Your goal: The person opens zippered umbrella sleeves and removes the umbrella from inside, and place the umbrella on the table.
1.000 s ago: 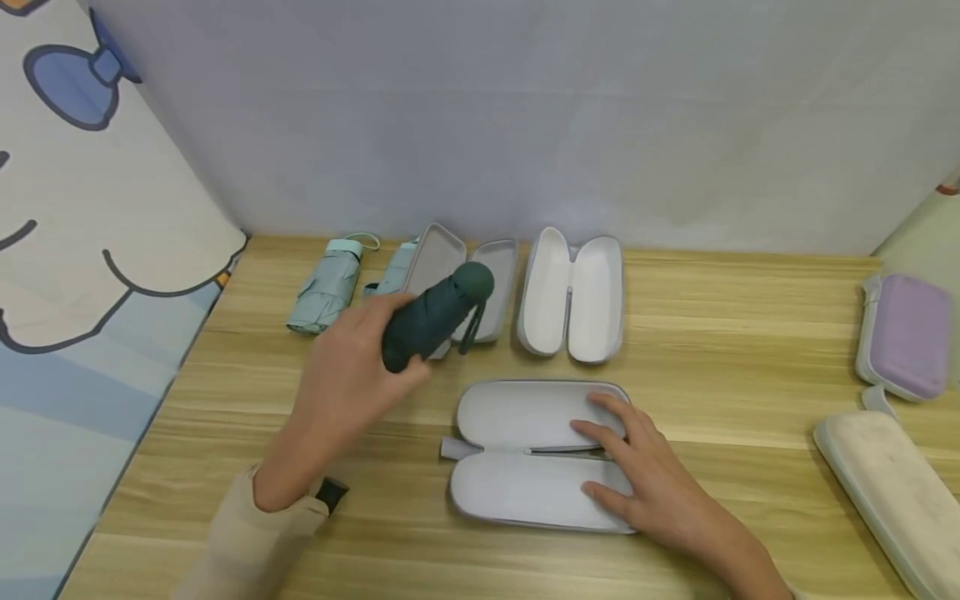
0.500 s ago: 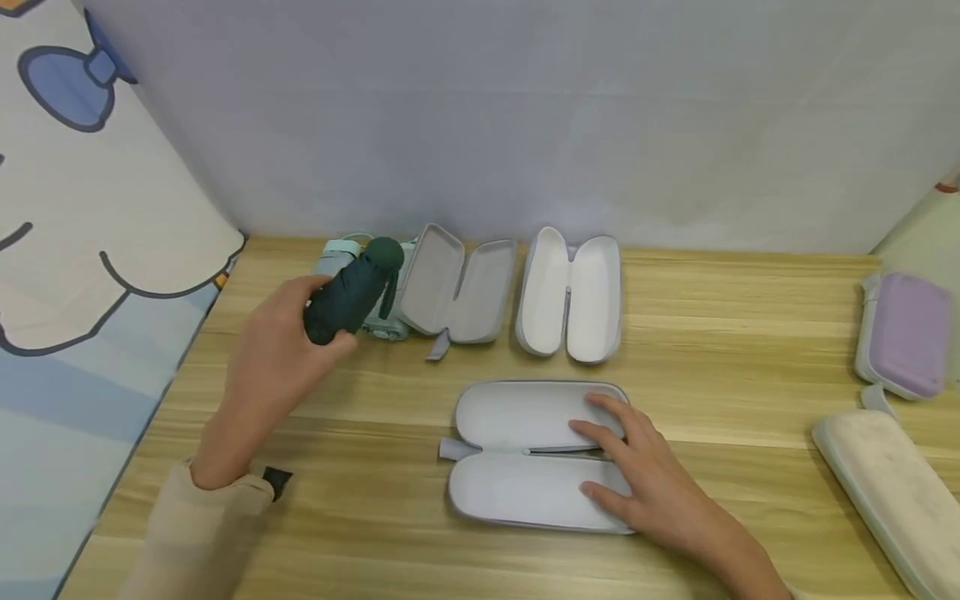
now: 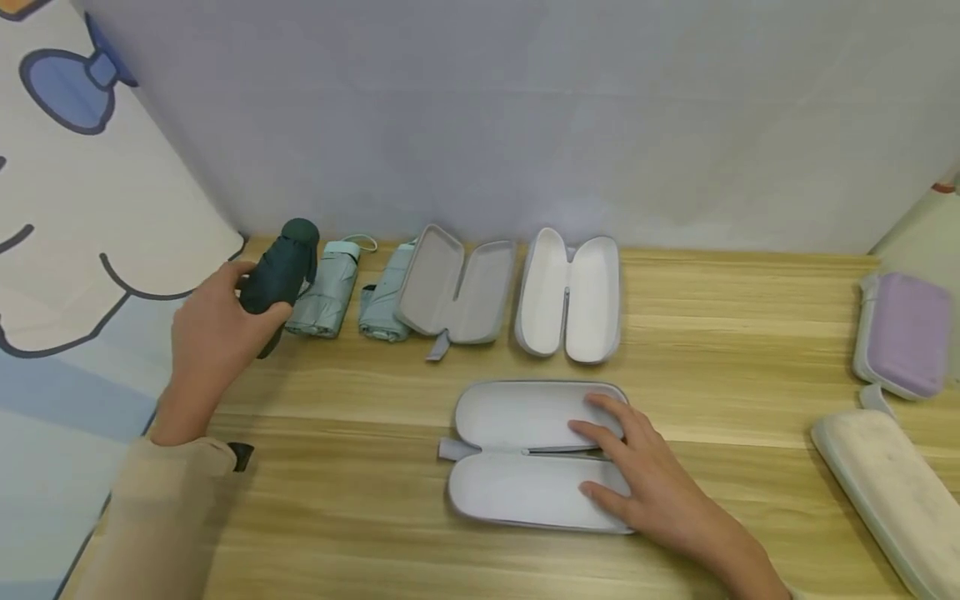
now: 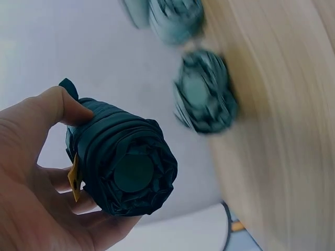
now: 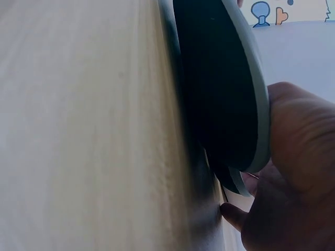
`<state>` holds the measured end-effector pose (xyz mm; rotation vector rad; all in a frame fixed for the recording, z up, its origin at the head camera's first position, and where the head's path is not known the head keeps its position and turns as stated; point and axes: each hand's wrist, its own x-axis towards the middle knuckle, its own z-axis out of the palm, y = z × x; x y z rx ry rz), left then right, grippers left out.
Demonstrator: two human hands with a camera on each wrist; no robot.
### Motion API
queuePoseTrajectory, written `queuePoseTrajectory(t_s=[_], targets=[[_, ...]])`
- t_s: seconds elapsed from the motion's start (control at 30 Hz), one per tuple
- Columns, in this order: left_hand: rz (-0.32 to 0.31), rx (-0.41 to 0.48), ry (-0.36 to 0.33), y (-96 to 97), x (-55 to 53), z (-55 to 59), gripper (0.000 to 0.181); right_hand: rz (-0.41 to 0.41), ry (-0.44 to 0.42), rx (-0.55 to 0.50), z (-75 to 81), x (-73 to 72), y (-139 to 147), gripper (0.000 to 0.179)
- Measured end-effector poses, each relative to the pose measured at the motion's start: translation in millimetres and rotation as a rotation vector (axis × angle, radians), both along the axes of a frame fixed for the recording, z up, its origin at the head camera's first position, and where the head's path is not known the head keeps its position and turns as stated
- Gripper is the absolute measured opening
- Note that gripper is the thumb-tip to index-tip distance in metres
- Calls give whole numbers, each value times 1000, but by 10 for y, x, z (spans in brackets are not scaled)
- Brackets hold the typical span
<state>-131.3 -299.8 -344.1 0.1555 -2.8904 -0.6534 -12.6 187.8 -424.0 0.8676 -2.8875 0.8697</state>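
A folded dark green umbrella (image 3: 273, 271) is in my left hand (image 3: 217, 321), held above the table's back left, left of a folded mint umbrella (image 3: 327, 292). In the left wrist view my thumb and fingers wrap the dark umbrella (image 4: 125, 162), its round end facing the camera. My right hand (image 3: 645, 475) rests on the right end of an unzipped grey case (image 3: 525, 492), fingers spread across both halves. The right wrist view has that case (image 5: 220, 83) from its shadowed outer side, beside the hand (image 5: 298, 162).
A second mint umbrella (image 3: 385, 296) lies partly behind an unfolded grey case (image 3: 480, 292). Right of it lies another unfolded case (image 3: 592, 300), white inside. A purple case (image 3: 907, 333) and a long cream case (image 3: 885, 492) lie at the right. A grey cloth (image 3: 562, 125) rises behind.
My left hand has carried the dark green umbrella leftward, past the two mint umbrellas, and turned it more upright. My right hand has stayed on the grey case.
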Motion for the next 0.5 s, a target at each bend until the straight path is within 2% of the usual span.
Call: queuePoseTrajectory(t_s=[0.2,0.5], targets=[[54,-3,-63,-264,-144,-102,74,-3,-13,8,0,-2,-15,67],[86,-21,-163,-492,-292,-233,80,-3,-10,9,-2,-4,-19,67]])
